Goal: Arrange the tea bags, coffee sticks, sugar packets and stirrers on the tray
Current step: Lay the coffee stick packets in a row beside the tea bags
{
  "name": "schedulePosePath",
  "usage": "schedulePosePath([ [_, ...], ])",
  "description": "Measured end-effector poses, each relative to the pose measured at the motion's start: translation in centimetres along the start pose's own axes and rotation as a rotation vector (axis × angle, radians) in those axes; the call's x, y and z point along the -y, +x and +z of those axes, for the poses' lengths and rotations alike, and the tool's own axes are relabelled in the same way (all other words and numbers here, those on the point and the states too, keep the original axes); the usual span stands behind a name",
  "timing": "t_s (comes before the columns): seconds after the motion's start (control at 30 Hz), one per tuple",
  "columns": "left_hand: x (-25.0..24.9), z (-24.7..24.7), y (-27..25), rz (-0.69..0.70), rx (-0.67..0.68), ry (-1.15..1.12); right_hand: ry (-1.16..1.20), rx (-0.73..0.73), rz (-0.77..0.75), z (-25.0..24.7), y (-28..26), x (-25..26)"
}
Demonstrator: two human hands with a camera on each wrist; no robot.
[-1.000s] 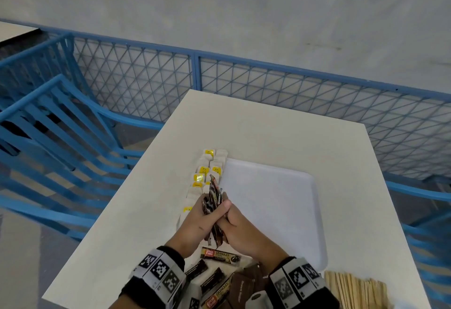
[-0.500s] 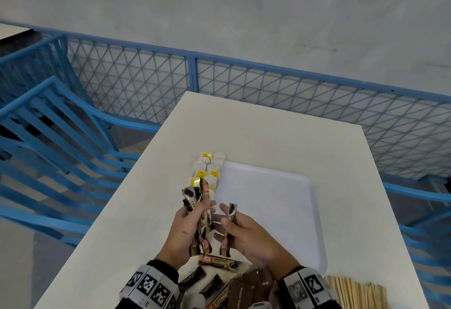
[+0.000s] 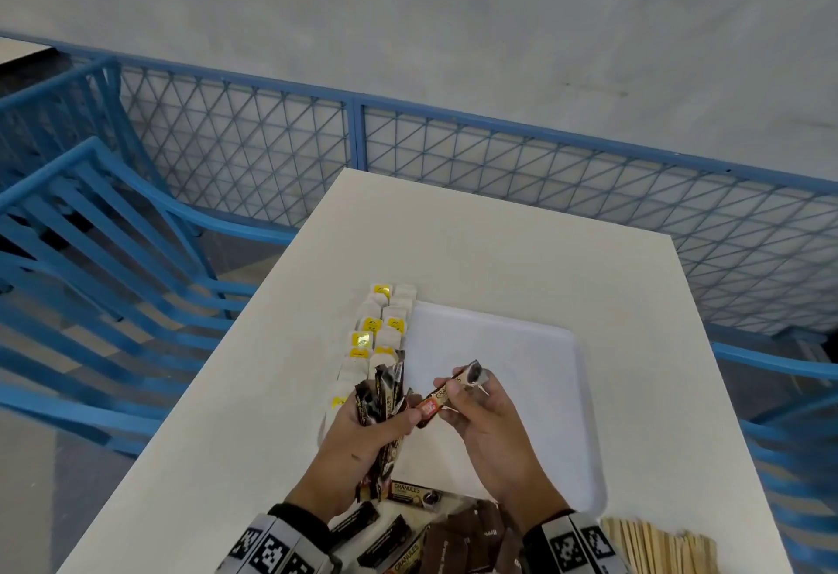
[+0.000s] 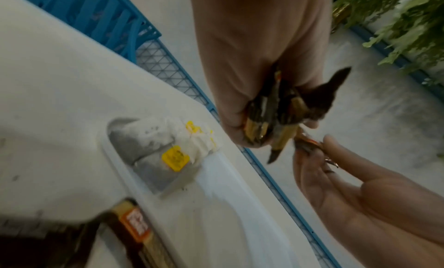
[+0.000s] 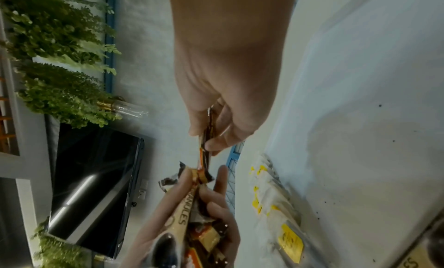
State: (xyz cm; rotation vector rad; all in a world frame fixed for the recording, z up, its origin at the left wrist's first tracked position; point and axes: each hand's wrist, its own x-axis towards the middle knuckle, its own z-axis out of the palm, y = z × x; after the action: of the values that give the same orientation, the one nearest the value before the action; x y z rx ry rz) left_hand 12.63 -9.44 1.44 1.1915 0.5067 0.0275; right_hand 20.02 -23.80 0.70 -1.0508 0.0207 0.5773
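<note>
Right hand (image 3: 492, 430) grip pinches one coffee stick (image 3: 453, 394), long axis 2–8 o'clock, lower end touching the bundle (image 3: 383, 401) clenched in left hand (image 3: 362, 446). Bare white tray (image 3: 535, 374) lies at 1 o'clock, nearest the right hand. Half a second earlier the stick stood upright.

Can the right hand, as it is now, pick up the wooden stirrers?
Probably not yet. The right hand pinches a single coffee stick, so its fingers are busy. The stirrers lie uncovered beside that wrist, so the path looks free once it lets go.
</note>
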Motion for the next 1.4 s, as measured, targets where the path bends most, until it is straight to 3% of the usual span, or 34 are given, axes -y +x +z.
schedulePosePath([
  [0.37,-0.1,0.3,0.4,0.199,-0.106,0.221,-0.329,-0.031,-0.01,-0.3,-0.3,0.3],
  [0.53,-0.1,-1.0,0.3,0.25,-0.058,0.562,-0.918,0.167,-0.045,-1.5,-0.6,0.6],
  [0.67,-0.9,-0.8,0.3,0.295,0.03,0.669,-1.086,0.199,-0.05,-0.7,-0.3,0.9],
  [0.97,-1.8,-1.1,0.9,0.223,-0.038,0.491,-0.897,0.15,0.05,-0.8,0.2,2.3],
  [1.23,-2.1,-1.3,1.7,0.117,-0.022,0.261,-0.57,0.125,0.153,-1.5,0.8,2.2],
  [1.4,-1.8,-2.1,3.1,0.065,-0.06,0.187,-0.422,-0.018,0.181,-1.9,2.6,2.1],
])
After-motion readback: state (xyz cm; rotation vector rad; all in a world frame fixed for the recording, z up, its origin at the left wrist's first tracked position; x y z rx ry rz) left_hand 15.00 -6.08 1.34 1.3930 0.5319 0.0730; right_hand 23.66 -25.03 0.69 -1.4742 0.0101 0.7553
